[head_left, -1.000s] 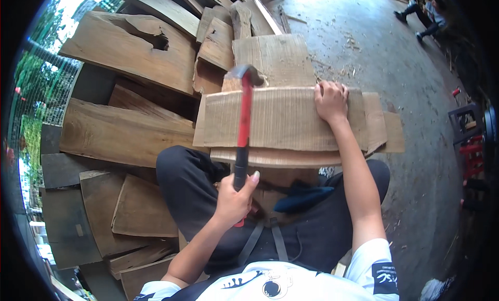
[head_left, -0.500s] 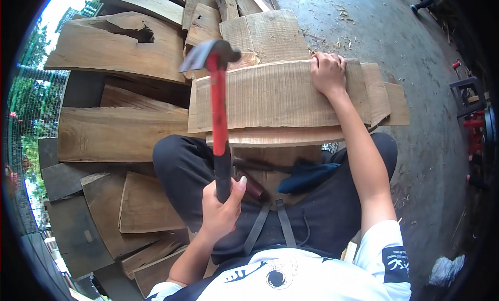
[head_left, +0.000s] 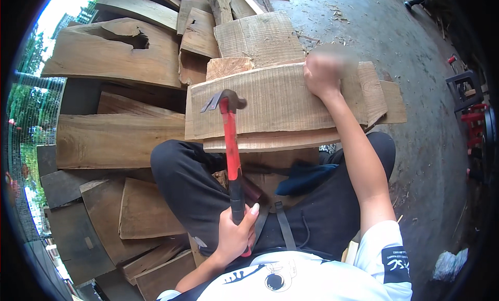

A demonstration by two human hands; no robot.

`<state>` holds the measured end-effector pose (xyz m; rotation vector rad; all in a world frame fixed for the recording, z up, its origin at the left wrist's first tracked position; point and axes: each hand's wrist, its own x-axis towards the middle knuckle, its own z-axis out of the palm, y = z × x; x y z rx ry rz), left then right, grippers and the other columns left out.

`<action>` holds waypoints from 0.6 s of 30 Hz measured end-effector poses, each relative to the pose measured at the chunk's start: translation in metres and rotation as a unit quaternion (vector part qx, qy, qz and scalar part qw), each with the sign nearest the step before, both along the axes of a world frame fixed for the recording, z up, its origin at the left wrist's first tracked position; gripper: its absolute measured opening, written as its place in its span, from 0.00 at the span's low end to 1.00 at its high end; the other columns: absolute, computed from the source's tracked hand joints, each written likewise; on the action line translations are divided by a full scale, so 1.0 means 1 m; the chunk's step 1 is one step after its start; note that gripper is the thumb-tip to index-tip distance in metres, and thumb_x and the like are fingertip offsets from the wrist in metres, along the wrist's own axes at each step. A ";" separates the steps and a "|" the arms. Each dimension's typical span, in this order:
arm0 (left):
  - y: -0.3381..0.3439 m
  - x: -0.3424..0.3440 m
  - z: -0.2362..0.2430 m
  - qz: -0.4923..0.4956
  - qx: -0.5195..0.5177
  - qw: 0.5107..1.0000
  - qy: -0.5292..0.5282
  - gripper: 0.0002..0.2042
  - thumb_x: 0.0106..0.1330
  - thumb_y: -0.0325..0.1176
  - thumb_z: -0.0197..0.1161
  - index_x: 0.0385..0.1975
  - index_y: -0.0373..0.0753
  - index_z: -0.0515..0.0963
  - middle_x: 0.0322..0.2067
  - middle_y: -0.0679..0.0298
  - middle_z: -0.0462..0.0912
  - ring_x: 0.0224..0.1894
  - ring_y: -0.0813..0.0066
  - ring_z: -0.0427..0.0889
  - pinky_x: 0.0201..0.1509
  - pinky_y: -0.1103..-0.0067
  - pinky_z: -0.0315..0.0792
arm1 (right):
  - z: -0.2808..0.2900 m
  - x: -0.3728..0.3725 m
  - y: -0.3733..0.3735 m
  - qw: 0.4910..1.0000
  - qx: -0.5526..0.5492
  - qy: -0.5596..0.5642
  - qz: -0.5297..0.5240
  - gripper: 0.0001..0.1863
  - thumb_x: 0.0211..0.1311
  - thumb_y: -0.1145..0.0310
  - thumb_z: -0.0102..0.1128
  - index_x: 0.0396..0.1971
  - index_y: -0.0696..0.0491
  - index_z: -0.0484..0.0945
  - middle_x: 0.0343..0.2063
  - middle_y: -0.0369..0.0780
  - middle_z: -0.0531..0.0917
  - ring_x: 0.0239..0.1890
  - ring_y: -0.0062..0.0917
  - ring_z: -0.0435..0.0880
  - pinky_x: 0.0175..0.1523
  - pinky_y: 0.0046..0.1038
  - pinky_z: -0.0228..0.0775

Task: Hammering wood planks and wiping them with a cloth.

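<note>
My left hand (head_left: 236, 233) is closed round the black grip of a claw hammer (head_left: 232, 145) with a red handle. The hammer points away from me, its metal head in front of the near left part of a wide wooden board (head_left: 260, 101); I cannot tell whether they touch. At that board's far edge, right of its middle, my right hand (head_left: 323, 77) is closed over the edge, its fingertips blurred. Another plank (head_left: 270, 140) lies beneath, showing along the near side. The stack lies crosswise in front of my knees.
Rough planks (head_left: 122, 140) and offcuts are piled on the left, one far board (head_left: 88, 49) with a large hole. A blue cloth (head_left: 306, 179) lies between my legs. A dark stool (head_left: 467, 90) stands at right on the concrete floor (head_left: 426, 145), with wood chips scattered farther off.
The hammer has come down and nearer to me, and my left hand has moved slightly right and toward my body. The top board has shifted a little left, with my right hand still at its far edge.
</note>
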<state>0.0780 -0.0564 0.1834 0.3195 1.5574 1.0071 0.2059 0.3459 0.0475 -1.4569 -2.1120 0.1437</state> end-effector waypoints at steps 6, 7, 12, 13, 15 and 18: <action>0.015 -0.003 -0.037 0.030 0.011 0.991 0.132 0.16 0.77 0.36 0.65 0.26 0.40 0.71 0.13 0.73 0.69 0.11 0.86 0.67 0.16 0.83 0.60 | 0.002 0.000 -0.001 1.000 0.000 0.001 0.006 0.15 0.69 0.60 0.54 0.40 0.52 0.86 0.44 0.46 0.89 0.53 0.41 0.83 0.71 0.49 0.58; 0.014 -0.005 -0.037 0.035 0.007 0.996 0.084 0.15 0.77 0.37 0.64 0.28 0.41 0.69 0.13 0.73 0.68 0.10 0.84 0.65 0.15 0.82 0.61 | 0.002 0.000 -0.002 1.000 0.002 0.000 0.006 0.15 0.69 0.59 0.54 0.40 0.52 0.86 0.44 0.46 0.89 0.53 0.41 0.83 0.71 0.49 0.58; -0.002 -0.007 -0.025 0.053 0.057 0.997 0.021 0.15 0.77 0.38 0.64 0.29 0.42 0.68 0.12 0.71 0.65 0.08 0.81 0.64 0.14 0.81 0.62 | 0.000 0.000 -0.005 1.000 0.012 0.011 0.003 0.15 0.69 0.59 0.54 0.40 0.52 0.86 0.44 0.46 0.89 0.54 0.42 0.83 0.72 0.49 0.58; -0.003 -0.006 -0.025 0.046 0.065 0.996 0.044 0.14 0.76 0.37 0.64 0.30 0.42 0.68 0.12 0.71 0.65 0.08 0.81 0.64 0.14 0.81 0.62 | 0.000 0.000 -0.005 1.000 0.009 0.011 0.003 0.15 0.69 0.59 0.54 0.40 0.52 0.86 0.45 0.46 0.89 0.54 0.42 0.83 0.72 0.49 0.58; 0.000 -0.007 -0.032 0.049 0.046 0.996 0.067 0.14 0.76 0.37 0.64 0.30 0.42 0.68 0.12 0.71 0.65 0.09 0.81 0.64 0.14 0.80 0.62 | -0.001 0.000 -0.004 1.000 0.008 0.010 0.004 0.15 0.69 0.59 0.54 0.40 0.51 0.86 0.45 0.46 0.89 0.54 0.42 0.83 0.72 0.49 0.58; 0.008 -0.012 -0.047 0.082 0.000 0.996 0.027 0.14 0.77 0.36 0.64 0.30 0.40 0.70 0.14 0.70 0.70 0.09 0.83 0.67 0.13 0.81 0.61 | 0.000 0.001 -0.003 1.000 0.008 0.004 0.006 0.14 0.69 0.59 0.55 0.39 0.51 0.87 0.44 0.46 0.89 0.55 0.42 0.83 0.72 0.50 0.59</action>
